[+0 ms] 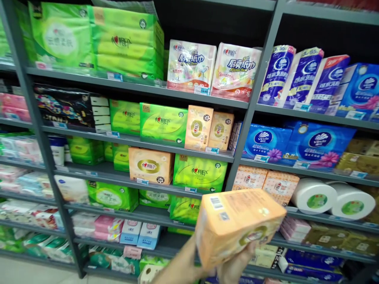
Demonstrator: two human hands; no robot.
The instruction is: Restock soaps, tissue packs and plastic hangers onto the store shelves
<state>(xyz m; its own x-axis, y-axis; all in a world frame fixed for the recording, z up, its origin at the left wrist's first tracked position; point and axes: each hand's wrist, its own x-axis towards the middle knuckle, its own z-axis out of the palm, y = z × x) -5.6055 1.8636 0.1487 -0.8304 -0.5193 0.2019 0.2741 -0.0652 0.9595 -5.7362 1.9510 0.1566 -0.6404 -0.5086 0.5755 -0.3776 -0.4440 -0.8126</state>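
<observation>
An orange pack of tissues [237,217] is held up in front of the shelves, tilted, with its barcode side facing up. My left hand [194,256] grips its left end, and most of those fingers are hidden behind the pack. Underneath, my right hand [238,260] holds the lower front edge; it is slightly blurred. A similar orange pack [151,165] sits on a shelf to the left, beside a green tissue pack [199,172].
Grey shelving [245,122] fills the view, stacked with tissue packs. Kitchen towel packs [192,65] stand on an upper shelf. Blue Vinda packs [321,144] and white paper rolls [315,197] are at the right. Pale floor [35,272] shows at lower left.
</observation>
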